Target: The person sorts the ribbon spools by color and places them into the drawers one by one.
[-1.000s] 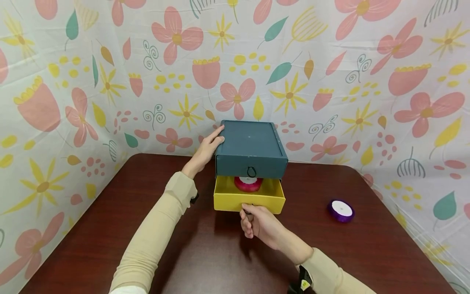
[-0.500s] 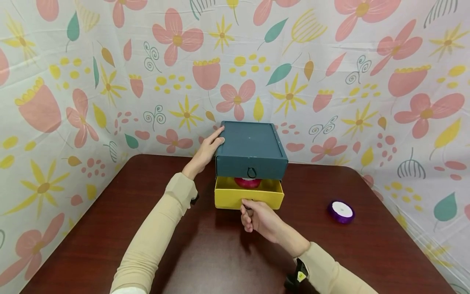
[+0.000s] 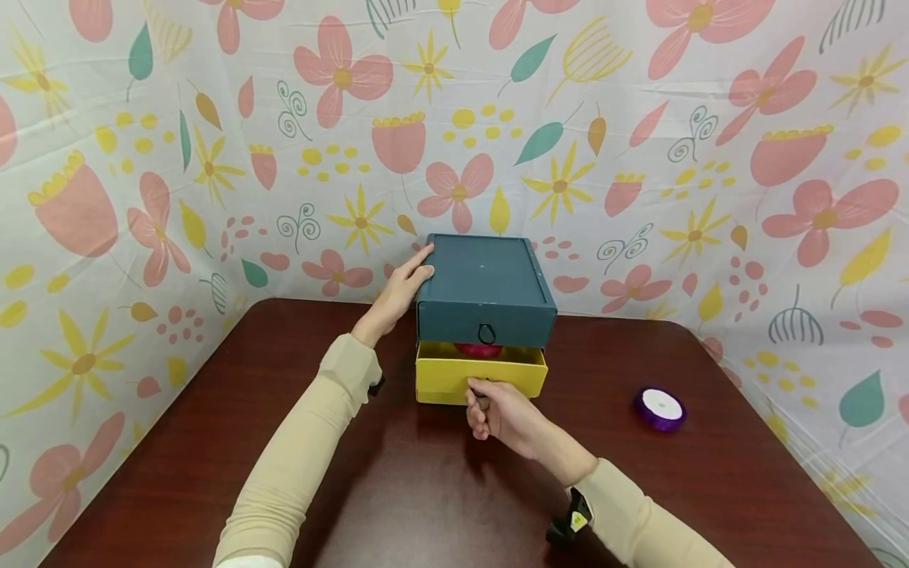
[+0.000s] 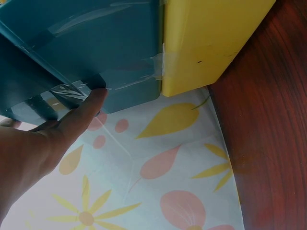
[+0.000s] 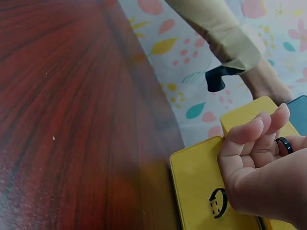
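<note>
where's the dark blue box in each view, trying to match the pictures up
Head: the dark blue box is near the middle, above the yellow drawer.
Left wrist: upper left, large, cut off by the frame.
Right wrist: only a corner, right edge, about halfway down.
Shared landmark: the left hand, beside it in all three.

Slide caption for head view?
Left hand on blue drawer box, right hand at front of partly open yellow drawer below; purple ribbon spool apart.

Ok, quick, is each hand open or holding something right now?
Left hand: open, against the blue box.
Right hand: closed, apparently holding the black loop on the yellow drawer.
</note>
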Action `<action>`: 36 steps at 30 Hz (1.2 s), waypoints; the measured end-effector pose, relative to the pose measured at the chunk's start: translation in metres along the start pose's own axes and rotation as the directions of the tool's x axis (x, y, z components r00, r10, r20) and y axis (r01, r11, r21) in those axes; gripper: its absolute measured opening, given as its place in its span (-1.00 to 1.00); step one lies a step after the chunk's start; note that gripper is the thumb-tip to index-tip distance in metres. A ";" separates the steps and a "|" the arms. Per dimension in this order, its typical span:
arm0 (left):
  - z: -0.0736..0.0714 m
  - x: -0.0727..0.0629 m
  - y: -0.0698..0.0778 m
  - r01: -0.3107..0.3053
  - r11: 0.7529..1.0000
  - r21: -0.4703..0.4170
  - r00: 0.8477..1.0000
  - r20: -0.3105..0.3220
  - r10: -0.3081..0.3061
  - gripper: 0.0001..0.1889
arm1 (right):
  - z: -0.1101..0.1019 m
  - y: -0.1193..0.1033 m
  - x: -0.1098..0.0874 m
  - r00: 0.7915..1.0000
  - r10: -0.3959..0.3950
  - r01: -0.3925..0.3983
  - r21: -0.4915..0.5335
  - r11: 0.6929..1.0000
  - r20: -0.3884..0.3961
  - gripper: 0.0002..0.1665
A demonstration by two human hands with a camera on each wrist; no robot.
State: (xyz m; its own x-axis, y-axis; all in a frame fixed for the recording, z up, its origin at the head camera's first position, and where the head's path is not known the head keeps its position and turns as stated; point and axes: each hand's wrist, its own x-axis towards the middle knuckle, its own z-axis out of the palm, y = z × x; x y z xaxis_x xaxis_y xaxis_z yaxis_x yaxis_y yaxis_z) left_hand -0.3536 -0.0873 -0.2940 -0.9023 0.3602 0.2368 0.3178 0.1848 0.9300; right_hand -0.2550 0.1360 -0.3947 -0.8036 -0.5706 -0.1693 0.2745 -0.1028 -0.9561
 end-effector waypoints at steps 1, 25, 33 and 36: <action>0.000 0.000 0.000 0.001 1.000 0.003 1.000 0.000 -0.001 -0.41 | 0.000 0.000 0.001 1.000 0.002 -0.002 0.001 1.000 0.000 -0.56; 0.000 -0.001 -0.001 0.012 1.000 0.019 1.000 -0.013 -0.012 -0.41 | -0.011 -0.006 0.013 1.000 0.014 -0.014 -0.010 1.000 0.009 -0.56; -0.001 0.001 -0.001 0.003 1.000 0.010 1.000 -0.009 -0.002 -0.41 | -0.013 -0.009 0.018 1.000 0.015 -0.015 -0.014 1.000 0.004 -0.56; 0.000 0.000 0.000 0.004 1.000 -0.001 1.000 -0.009 -0.004 -0.41 | -0.014 -0.010 0.019 1.000 0.014 -0.013 -0.021 1.000 0.007 -0.56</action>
State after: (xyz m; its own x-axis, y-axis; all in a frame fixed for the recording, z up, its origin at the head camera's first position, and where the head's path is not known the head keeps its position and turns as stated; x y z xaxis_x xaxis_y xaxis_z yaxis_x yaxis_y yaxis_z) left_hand -0.3542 -0.0874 -0.2942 -0.9061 0.3514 0.2357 0.3140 0.1851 0.9312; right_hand -0.2801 0.1374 -0.3918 -0.7962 -0.5775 -0.1806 0.2742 -0.0783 -0.9585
